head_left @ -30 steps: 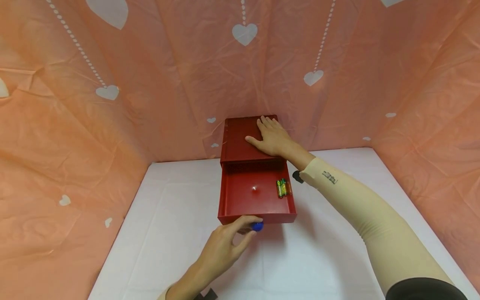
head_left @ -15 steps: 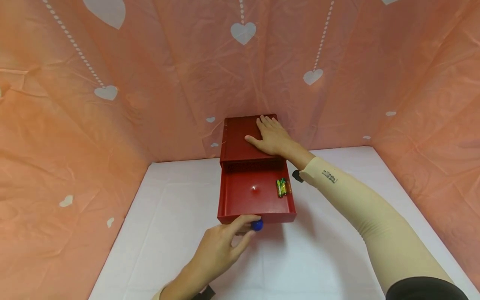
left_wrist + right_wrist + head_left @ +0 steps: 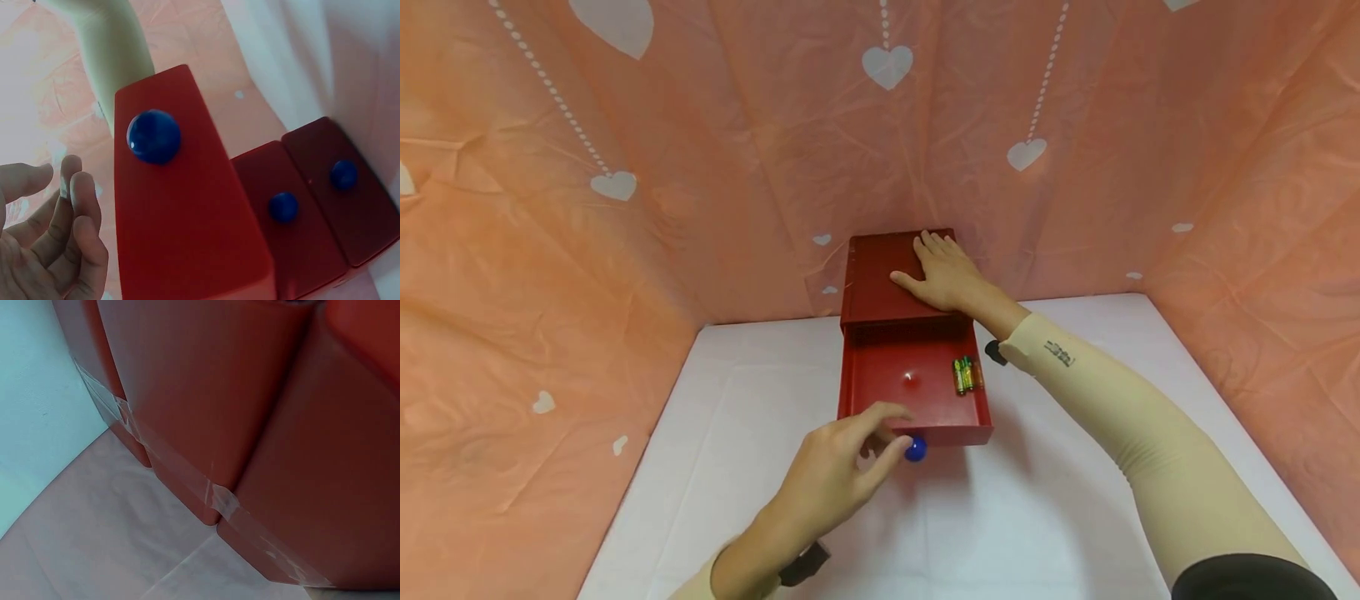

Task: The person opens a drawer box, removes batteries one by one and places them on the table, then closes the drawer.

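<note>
A red drawer cabinet (image 3: 880, 279) stands at the back of the table, its top drawer (image 3: 880, 400) pulled out. Small green-and-yellow batteries (image 3: 963, 376) lie at the drawer's right side. My right hand (image 3: 946, 279) rests flat with spread fingers on the cabinet's top; its wrist view does not show the hand. My left hand (image 3: 831, 475) is by the drawer's front, next to the blue knob (image 3: 915, 449). In the left wrist view a gap separates the loosely bent fingers (image 3: 84, 194) from the knob (image 3: 155, 137), and they hold nothing.
Two lower drawers (image 3: 294, 244) with blue knobs are closed beneath the pulled-out one. Clear tape (image 3: 225, 500) runs across the cabinet's side. White cloth covers the table (image 3: 760, 400); a pink curtain with hearts (image 3: 760, 167) encloses the back and sides.
My left hand has let go of the blue knob and drawn slightly back and up to the left. The drawer and my right hand have stayed put.
</note>
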The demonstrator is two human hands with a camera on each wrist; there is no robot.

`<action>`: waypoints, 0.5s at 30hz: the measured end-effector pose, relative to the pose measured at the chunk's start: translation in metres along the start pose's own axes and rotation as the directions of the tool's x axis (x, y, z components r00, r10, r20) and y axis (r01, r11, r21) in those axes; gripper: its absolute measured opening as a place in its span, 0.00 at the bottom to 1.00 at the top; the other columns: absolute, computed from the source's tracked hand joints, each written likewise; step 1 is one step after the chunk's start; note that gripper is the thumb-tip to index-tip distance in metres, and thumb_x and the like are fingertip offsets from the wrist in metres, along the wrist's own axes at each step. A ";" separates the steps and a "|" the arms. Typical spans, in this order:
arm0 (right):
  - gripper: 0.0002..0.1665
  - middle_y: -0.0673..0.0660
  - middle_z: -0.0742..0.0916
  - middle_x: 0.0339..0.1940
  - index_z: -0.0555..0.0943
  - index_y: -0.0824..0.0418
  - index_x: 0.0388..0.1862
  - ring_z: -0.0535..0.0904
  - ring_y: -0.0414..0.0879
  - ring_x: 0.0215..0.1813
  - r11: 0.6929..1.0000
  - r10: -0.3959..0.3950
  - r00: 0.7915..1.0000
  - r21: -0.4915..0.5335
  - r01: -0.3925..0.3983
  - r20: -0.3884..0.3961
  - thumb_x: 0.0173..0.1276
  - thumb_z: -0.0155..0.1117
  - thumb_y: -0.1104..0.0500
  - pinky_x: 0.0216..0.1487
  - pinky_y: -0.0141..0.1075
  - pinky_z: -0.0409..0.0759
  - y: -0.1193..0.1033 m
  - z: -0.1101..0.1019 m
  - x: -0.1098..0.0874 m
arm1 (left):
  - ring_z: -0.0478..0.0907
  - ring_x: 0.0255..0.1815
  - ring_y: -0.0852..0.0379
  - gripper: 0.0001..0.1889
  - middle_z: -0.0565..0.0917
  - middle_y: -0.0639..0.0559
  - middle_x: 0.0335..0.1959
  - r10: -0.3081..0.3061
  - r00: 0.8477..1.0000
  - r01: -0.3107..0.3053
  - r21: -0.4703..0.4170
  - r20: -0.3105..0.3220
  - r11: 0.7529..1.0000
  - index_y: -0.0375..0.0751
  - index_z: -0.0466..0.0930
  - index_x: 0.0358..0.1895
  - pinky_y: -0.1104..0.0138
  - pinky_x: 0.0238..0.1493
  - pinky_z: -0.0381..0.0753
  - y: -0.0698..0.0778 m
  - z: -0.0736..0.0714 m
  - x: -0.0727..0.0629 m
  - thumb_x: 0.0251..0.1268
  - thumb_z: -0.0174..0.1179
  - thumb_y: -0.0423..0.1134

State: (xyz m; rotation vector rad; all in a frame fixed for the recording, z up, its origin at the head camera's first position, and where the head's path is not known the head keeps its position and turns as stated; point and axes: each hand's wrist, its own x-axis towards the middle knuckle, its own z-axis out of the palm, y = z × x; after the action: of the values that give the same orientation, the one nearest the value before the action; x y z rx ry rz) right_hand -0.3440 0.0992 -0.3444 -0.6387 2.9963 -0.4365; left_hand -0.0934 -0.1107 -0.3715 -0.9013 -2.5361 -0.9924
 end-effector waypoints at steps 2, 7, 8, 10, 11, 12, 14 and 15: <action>0.55 0.67 0.51 0.90 0.49 0.68 0.88 0.42 0.60 0.90 1.000 0.001 1.000 -0.001 -0.001 -0.001 0.84 0.44 0.29 0.89 0.48 0.34 0.000 0.000 0.000 | 0.81 0.33 0.68 0.14 0.88 0.64 0.33 0.016 1.000 -0.016 0.006 -0.015 1.000 0.49 0.85 0.58 0.70 0.36 0.85 0.001 -0.001 0.005 0.73 0.72 0.41; 0.54 0.67 0.52 0.90 0.49 0.69 0.88 0.42 0.61 0.90 1.000 0.003 1.000 -0.009 -0.004 -0.009 0.84 0.44 0.30 0.89 0.49 0.35 0.000 0.002 0.001 | 0.82 0.36 0.66 0.16 0.87 0.62 0.38 0.038 0.999 -0.037 0.027 -0.032 0.999 0.50 0.85 0.60 0.70 0.38 0.85 0.001 -0.002 0.019 0.72 0.73 0.41; 0.54 0.67 0.52 0.90 0.49 0.69 0.88 0.42 0.61 0.90 1.000 0.004 1.000 -0.010 -0.004 -0.010 0.84 0.44 0.30 0.89 0.49 0.35 0.000 0.002 0.001 | 0.82 0.37 0.66 0.17 0.87 0.62 0.38 0.039 0.999 -0.038 0.031 -0.029 0.999 0.50 0.85 0.60 0.70 0.37 0.84 0.001 -0.002 0.022 0.72 0.73 0.41; 0.54 0.67 0.52 0.90 0.49 0.69 0.88 0.42 0.61 0.90 1.000 0.005 1.000 -0.009 -0.005 -0.010 0.84 0.44 0.30 0.89 0.49 0.35 0.000 0.002 0.000 | 0.82 0.38 0.66 0.18 0.86 0.62 0.39 0.035 0.999 -0.034 0.034 -0.018 0.999 0.49 0.84 0.60 0.71 0.37 0.84 0.001 -0.002 0.027 0.71 0.74 0.42; 0.54 0.67 0.52 0.90 0.49 0.69 0.88 0.42 0.61 0.90 1.000 0.004 1.000 -0.009 -0.004 -0.010 0.84 0.44 0.30 0.89 0.49 0.35 0.000 0.002 0.000 | 0.82 0.39 0.66 0.18 0.86 0.62 0.40 0.032 0.999 -0.032 0.038 -0.013 0.999 0.49 0.84 0.61 0.71 0.37 0.83 0.000 -0.002 0.030 0.71 0.74 0.42; 0.55 0.67 0.51 0.90 0.49 0.69 0.88 0.42 0.61 0.90 1.000 0.003 1.000 -0.008 -0.004 -0.010 0.84 0.44 0.30 0.89 0.49 0.34 0.000 0.001 0.000 | 0.82 0.39 0.65 0.18 0.86 0.62 0.40 0.027 1.000 -0.027 0.041 -0.006 0.999 0.49 0.84 0.61 0.71 0.37 0.83 0.000 -0.001 0.032 0.71 0.74 0.42; 0.55 0.67 0.51 0.90 0.49 0.69 0.88 0.42 0.61 0.90 1.000 0.001 1.000 -0.005 -0.001 -0.008 0.84 0.45 0.30 0.89 0.49 0.34 -0.001 0.001 -0.001 | 0.82 0.41 0.65 0.19 0.86 0.62 0.41 0.014 1.000 -0.014 0.047 0.009 0.999 0.49 0.84 0.62 0.70 0.38 0.83 -0.001 0.000 0.037 0.72 0.73 0.43; 0.55 0.68 0.51 0.90 0.49 0.69 0.88 0.42 0.61 0.90 1.000 0.000 1.000 -0.002 0.000 -0.008 0.84 0.45 0.30 0.89 0.49 0.34 -0.002 0.001 -0.001 | 0.82 0.42 0.64 0.19 0.87 0.61 0.41 0.006 1.000 -0.006 0.050 0.015 0.999 0.48 0.84 0.62 0.70 0.38 0.83 -0.002 0.000 0.039 0.72 0.73 0.43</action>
State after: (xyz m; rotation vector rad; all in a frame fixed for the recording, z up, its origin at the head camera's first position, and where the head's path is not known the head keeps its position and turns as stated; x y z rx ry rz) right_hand -0.3420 0.0982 -0.3445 -0.6385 3.0044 -0.4374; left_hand -0.1245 -0.0940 -0.3547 -0.9047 -2.5571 -0.9192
